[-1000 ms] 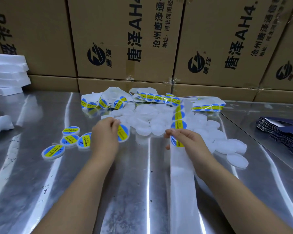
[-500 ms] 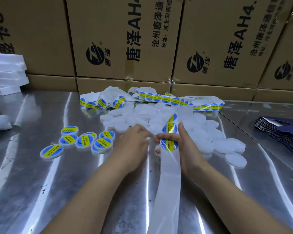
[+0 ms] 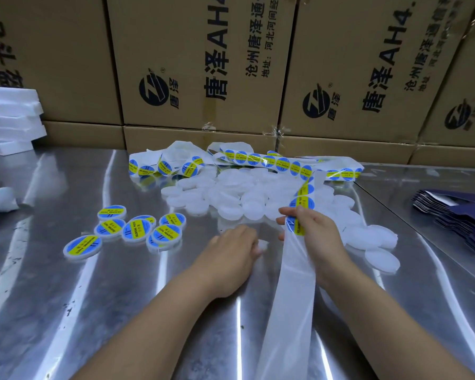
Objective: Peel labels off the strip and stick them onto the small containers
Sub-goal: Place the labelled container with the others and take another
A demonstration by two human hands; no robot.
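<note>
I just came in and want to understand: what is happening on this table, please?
A person is labelling small containers at a metal table. The right hand pinches the label strip at its next blue-and-yellow label. The left hand holds a blank container in its fingers, close beside the strip. Several labelled containers lie to the left, and a pile of blank ones sits behind the hands.

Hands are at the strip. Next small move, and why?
Probably peel the nearest label off the strip pinched by the right hand and press it onto the blank container in the left hand: that container is bare and sits right beside the label.
</note>
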